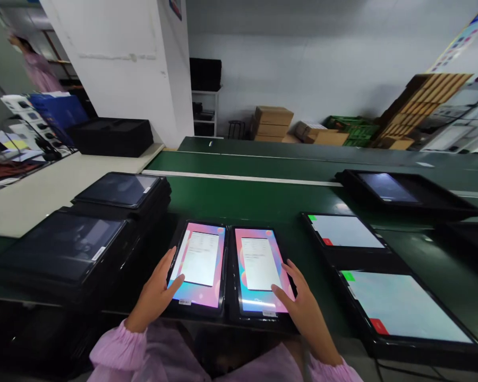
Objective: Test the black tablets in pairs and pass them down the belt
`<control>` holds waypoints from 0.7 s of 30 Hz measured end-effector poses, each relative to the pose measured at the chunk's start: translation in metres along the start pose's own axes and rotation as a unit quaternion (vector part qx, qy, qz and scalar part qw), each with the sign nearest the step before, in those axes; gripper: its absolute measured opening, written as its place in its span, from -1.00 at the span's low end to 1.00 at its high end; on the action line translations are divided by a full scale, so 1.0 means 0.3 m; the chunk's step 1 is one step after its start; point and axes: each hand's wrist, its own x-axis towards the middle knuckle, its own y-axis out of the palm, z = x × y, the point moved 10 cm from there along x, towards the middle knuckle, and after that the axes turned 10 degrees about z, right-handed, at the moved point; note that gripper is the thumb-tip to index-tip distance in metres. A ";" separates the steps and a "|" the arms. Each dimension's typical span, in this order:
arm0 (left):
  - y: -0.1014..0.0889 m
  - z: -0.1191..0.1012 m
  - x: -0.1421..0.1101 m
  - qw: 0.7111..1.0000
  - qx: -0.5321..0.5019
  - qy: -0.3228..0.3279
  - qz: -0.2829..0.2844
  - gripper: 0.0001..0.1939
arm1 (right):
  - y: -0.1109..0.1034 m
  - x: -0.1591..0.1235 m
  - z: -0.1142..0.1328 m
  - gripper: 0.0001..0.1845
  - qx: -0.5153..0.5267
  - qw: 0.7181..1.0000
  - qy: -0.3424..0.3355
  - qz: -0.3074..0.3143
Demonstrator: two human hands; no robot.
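Observation:
Two lit tablets lie side by side in black trays in front of me, each with a white window on a pink and blue background. My left hand (158, 286) is at the left tablet (201, 265), its fingers along the outer edge and its thumb over the screen. At the right tablet (258, 270), my right hand (302, 302) has its fingers on the outer edge and its thumb on the lower part of the screen. Both hands are partly closed around these edges. The undersides of the tablets are hidden.
Dark-screened tablets (63, 246) rest on stacked black trays at left. On the right are two tablets (406, 305) with pale screens and green and red corners. Behind them a black tray (434, 196) holds another tablet. A green bench (231, 199) runs across; a person (42, 69) stands far left.

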 end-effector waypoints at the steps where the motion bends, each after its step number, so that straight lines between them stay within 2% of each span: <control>1: -0.002 -0.002 -0.002 1.000 -0.001 -0.002 -0.003 -0.29 | 0.000 0.000 -0.002 -0.27 -0.001 1.000 0.000 -0.001; 8: -0.010 -0.018 -0.019 0.998 -0.046 -0.030 -0.015 -0.38 | -0.009 -0.013 -0.017 -0.25 0.007 1.000 0.014 -0.026; 12: -0.028 -0.029 -0.028 0.997 -0.049 -0.029 -0.044 -0.41 | -0.030 -0.031 -0.025 -0.30 0.017 0.998 0.017 -0.065; 15: -0.060 -0.035 -0.049 0.995 -0.045 -0.023 -0.086 -0.44 | -0.056 -0.055 -0.014 -0.35 0.009 0.994 0.008 -0.109; 18: -0.079 -0.075 -0.087 0.991 0.026 0.003 -0.133 -0.48 | -0.042 -0.084 0.075 -0.45 -0.057 0.988 -0.070 -0.126; 21: -0.025 -0.153 -0.122 0.979 0.151 0.027 -0.136 -0.53 | 0.072 -0.116 0.215 -0.55 -0.156 0.963 -0.209 -0.067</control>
